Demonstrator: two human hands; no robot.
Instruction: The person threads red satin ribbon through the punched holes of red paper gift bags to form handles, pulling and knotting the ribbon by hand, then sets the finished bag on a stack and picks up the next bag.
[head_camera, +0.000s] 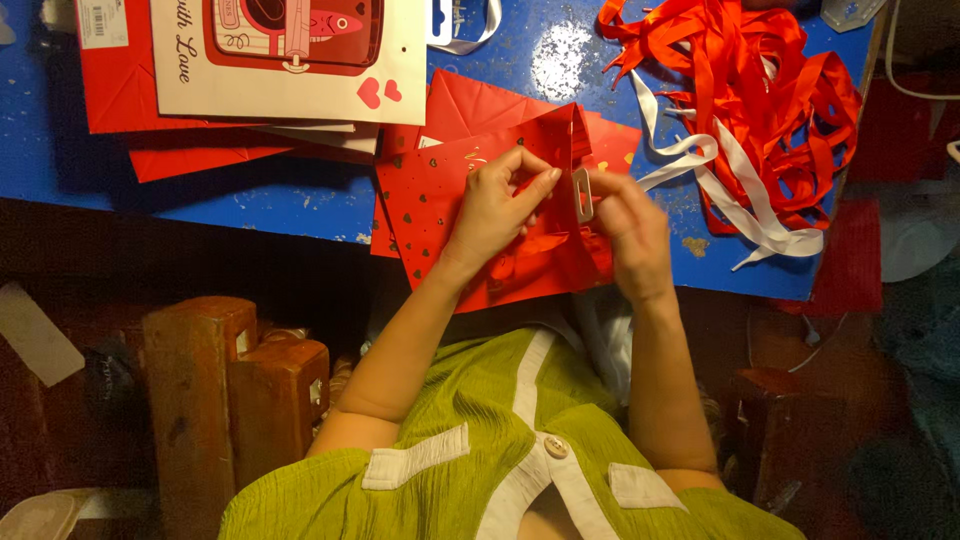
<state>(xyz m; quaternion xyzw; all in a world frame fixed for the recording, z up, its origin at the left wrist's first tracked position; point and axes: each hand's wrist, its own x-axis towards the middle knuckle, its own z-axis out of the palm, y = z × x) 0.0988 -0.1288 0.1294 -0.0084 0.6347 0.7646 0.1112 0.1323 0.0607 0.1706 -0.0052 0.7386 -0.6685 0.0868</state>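
My left hand (497, 205) lies on top of the red gift bag (470, 215), which rests flat at the near edge of the blue table (300, 195), right in front of me. The fingers (535, 180) of that hand are curled and pinch the bag's upper edge, close to the small white tab (583, 195) that stands at the fold of the bag. My right hand (632, 235) is just to the right of that tab, fingers bent inward and closed on the bag's right side; whether it also grips a ribbon there I cannot tell, since the fingertips are blurred. So the bag sits under and between both hands, its heart-speckled face spreading to the left of my left wrist. More red bags lie beneath it, fanning toward the far side. Far left on the table is a stack of flat bags (250, 80), the top one white with a red picture. To the right, well apart from my right hand, is a loose heap of red ribbons (770, 90), with white ribbons (740, 190) trailing out of it toward the near edge of the table. Below the table I see my green dress (480, 400).
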